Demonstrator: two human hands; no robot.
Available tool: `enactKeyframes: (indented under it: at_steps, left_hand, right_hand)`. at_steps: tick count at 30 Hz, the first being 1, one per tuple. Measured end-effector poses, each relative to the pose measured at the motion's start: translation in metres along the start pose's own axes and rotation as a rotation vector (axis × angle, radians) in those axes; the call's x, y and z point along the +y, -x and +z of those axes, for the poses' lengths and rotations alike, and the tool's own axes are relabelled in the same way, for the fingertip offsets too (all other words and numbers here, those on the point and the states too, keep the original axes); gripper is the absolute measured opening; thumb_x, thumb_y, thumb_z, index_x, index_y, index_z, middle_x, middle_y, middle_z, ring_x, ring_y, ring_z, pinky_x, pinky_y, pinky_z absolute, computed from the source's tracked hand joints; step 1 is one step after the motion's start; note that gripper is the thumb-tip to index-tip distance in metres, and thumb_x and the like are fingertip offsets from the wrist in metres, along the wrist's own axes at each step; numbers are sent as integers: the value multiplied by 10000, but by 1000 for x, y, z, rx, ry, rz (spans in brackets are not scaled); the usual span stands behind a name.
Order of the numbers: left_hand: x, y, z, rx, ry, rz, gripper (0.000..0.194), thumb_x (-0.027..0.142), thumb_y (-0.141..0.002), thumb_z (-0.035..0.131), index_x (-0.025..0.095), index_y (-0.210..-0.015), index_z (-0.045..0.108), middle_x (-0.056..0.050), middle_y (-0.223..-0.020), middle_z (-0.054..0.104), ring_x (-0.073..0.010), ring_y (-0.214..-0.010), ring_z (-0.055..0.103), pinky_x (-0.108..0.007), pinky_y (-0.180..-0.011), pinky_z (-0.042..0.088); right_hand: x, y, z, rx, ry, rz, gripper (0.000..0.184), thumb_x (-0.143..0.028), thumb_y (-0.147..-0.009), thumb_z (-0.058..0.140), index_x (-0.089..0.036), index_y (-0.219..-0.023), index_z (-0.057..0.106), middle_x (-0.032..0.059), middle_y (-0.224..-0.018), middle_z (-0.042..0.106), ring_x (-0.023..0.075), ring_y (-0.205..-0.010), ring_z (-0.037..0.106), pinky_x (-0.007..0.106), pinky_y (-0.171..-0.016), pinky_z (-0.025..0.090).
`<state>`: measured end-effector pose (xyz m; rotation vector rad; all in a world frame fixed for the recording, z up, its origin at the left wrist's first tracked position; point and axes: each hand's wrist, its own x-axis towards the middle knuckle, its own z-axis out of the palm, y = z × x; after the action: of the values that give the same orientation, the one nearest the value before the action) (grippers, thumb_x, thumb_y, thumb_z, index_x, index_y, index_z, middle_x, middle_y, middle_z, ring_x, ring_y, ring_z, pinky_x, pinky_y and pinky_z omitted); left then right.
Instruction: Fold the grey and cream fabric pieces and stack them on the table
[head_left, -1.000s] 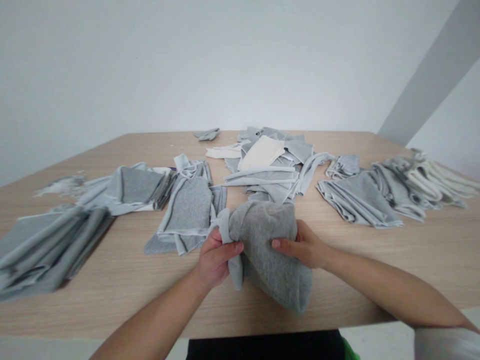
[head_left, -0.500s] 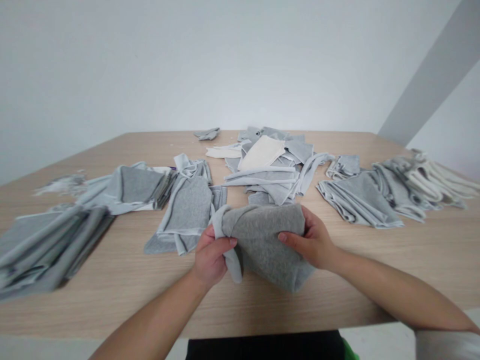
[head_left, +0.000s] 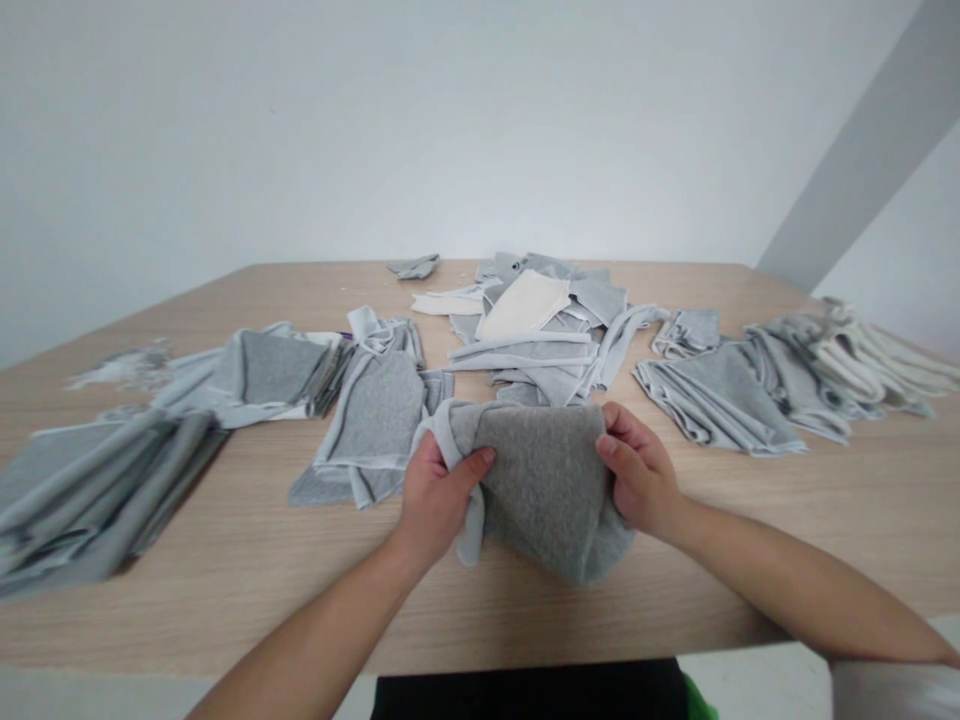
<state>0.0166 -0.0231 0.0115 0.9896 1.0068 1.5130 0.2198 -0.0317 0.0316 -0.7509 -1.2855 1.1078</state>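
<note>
A piece of grey fabric (head_left: 551,480) hangs between my two hands over the near middle of the table. My left hand (head_left: 439,490) is closed on its left end, thumb on top, where a paler edge folds over and a narrow strip dangles. At the upper right corner my right hand (head_left: 641,470) pinches the cloth between thumb and fingers. The fabric's lower part droops close to the tabletop; whether it touches I cannot tell. Just beyond my left hand lies a stack of grey cut pieces (head_left: 379,405) with pale edges.
Loose grey scraps with a cream piece (head_left: 525,305) on top form a heap at the back middle. Folded grey fabric (head_left: 720,395) lies to the right, beside a cream-edged pile (head_left: 862,350). Folded stacks (head_left: 97,490) and white lint (head_left: 127,368) sit on the left.
My left hand has shifted slightly up and right along the fabric. My right hand's thumb has moved from the cloth's face to its upper right corner, and the top edge looks straighter.
</note>
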Motion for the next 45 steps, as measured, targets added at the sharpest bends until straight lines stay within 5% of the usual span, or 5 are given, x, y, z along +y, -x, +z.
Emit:
enactKeyframes:
  at_steps: [7,12,25,35,45]
  left_hand:
    - [-3,-7,-5,105,62,13,145,250,-677,719,189,-802,675,30,-716,658,-134,-682,588,-253,-686,437]
    - [3,-5,-6,91,86,-4,219,198,-588,731,181,-801,680,20,-696,669,-148,-632,594,-266,-642,449]
    - [12,-3,-4,115,192,41,287,207,-565,697,178,-850,693,-2,-717,696,-195,-649,648,-301,-638,490]
    - [17,-5,-2,173,219,116,167,244,-615,659,197,-775,660,34,-648,644,-139,-592,587,-245,-603,461]
    - [12,-8,-4,153,150,79,341,136,-589,672,223,-914,614,44,-737,639,-118,-636,565,-218,-596,433]
  right_hand:
    - [-6,-2,0,56,5,-59,239,-363,-805,642,-215,-697,490,-52,-581,405,110,-535,339,239,-497,281]
    - [-16,-2,2,122,56,-97,176,-311,-759,706,-225,-858,588,-29,-670,537,110,-572,452,224,-492,333]
    - [-16,-2,1,418,92,-238,124,-290,-818,652,-237,-861,548,-36,-688,526,105,-593,472,221,-553,376]
    - [-19,-1,4,442,100,-288,86,-230,-832,628,-228,-828,543,-28,-697,518,113,-611,455,233,-557,362]
    - [-21,-4,-1,459,99,-282,113,-259,-820,643,-230,-821,534,-29,-697,522,110,-602,460,234,-548,358]
